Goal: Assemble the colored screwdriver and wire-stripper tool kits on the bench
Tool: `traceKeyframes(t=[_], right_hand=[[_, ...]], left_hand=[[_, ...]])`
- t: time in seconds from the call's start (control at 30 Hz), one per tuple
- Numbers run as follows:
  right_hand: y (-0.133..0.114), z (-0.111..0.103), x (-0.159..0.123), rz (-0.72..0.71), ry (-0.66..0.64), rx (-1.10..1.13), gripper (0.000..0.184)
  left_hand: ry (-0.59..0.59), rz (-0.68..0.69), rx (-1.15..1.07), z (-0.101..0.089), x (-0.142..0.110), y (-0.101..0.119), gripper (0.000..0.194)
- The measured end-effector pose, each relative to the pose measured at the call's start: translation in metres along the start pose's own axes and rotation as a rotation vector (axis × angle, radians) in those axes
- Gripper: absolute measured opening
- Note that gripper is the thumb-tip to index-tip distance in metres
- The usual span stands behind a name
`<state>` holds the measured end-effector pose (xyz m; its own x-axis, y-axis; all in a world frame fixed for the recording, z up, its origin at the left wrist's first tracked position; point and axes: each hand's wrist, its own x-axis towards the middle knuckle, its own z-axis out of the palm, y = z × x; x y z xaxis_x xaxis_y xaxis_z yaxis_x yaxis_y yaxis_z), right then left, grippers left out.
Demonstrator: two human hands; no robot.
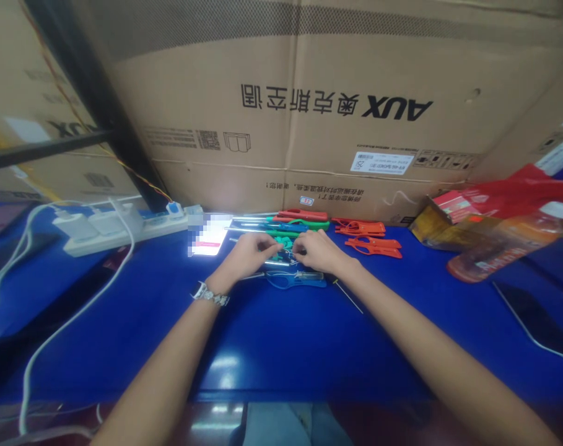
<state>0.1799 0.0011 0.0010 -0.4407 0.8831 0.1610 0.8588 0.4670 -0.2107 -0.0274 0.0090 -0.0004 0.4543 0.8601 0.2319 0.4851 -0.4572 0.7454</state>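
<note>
Nearby, orange tools (384, 247) lie beside the right hand (322, 251)

On one blue table (272, 347), one left hand (257, 251) and one right hand (321, 251) are showing, with one wristwatch (215, 298). One separate blue handle-shaped piece (288, 282) and two clusters of orange handle-shaped pieces (371, 228) are lying there, while the green pieces (314, 223) are overlapping too much to count. One power strip (79, 246) is holding three large white chargers (74, 228), and one thin rod (349, 297), one lit screen (216, 232), one bottle (499, 248), one dark phone (534, 319) and one large AUX carton (207, 87) are also showing.
</note>
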Motion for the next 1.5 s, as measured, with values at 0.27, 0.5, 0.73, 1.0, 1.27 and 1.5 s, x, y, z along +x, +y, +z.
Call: traceKeyframes(t=[0.27,0.5,0.73,1.0,1.27,1.5], right_hand=[[0.011,0.01,-0.004,0.067,0.106,0.35,0.006],[0.008,0.022,-0.014,-0.005,0.227,0.563,0.02],[0.007,0.024,-0.017,-0.088,0.286,0.409,0.017],[0.012,0.028,-0.016,0.069,0.277,0.605,0.02],[0.007,0.019,-0.019,-0.026,0.428,0.431,0.009],[-0.016,0.01,-0.03,0.069,0.583,0.739,0.008]], left_hand=[[0.008,0.004,0.01,0.0,0.0,0.0,0.034],[0.002,0.01,0.028,0.0,0.001,-0.002,0.032],[-0.013,0.003,0.004,0.0,0.001,-0.004,0.032],[-0.013,-0.02,-0.02,0.001,0.001,-0.007,0.034],[0.039,-0.069,-0.215,0.002,0.003,-0.006,0.037],[0.067,-0.086,-0.355,0.003,0.0,0.01,0.037]])
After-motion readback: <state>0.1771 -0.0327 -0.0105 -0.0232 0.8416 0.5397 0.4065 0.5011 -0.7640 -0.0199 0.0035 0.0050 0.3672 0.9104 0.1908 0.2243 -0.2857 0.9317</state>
